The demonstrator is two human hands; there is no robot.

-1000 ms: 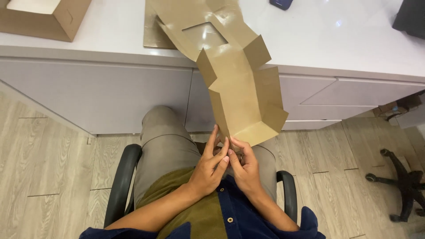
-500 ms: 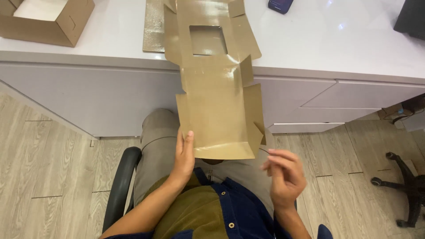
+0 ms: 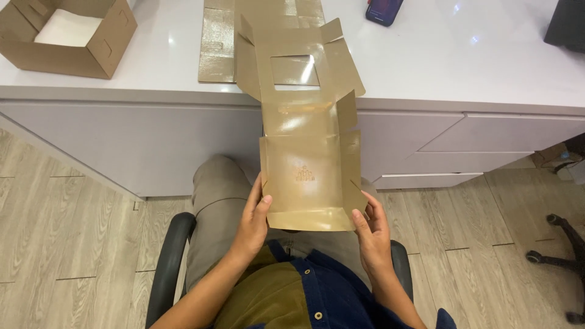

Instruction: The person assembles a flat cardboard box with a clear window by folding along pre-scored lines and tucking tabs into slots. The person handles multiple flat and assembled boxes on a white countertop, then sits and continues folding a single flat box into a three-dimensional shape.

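Holding flat-cut brown cardboard box blank (image 3: 311, 164) by its near end, over the lap, far end reaching up past white desk (image 3: 487, 67) edge. Window cutout sitting in the far panel, side flaps partly raised.

Left hand (image 3: 253, 222) pinching near-left corner, thumb on top face, fingers curled underneath. Right hand (image 3: 372, 228) gripping near-right corner the same way, thumb on top along the edge. Both clenched on the blank, neither released.

Judging the step: squaring the blank up before folding walls. Doing it well:
- keeping thumbs right at the crease lines, not mid-panel, avoiding buckling
- folding along pre-scored lines only, one side at a time
- supporting the far panel, currently unsupported and likely sagging
- lining tabs with slots near the right flap before pressing

Risk: glossy surface slipping under the thumbs; thin board creasing off-line if twisted.

Elsewhere: stack of more flat blanks (image 3: 219, 42) lying on the desk behind, assembled open box (image 3: 67, 33) with white liner at far left, dark phone (image 3: 384, 9) at top edge. Sitting in black armchair (image 3: 167, 268) on wood-look floor.
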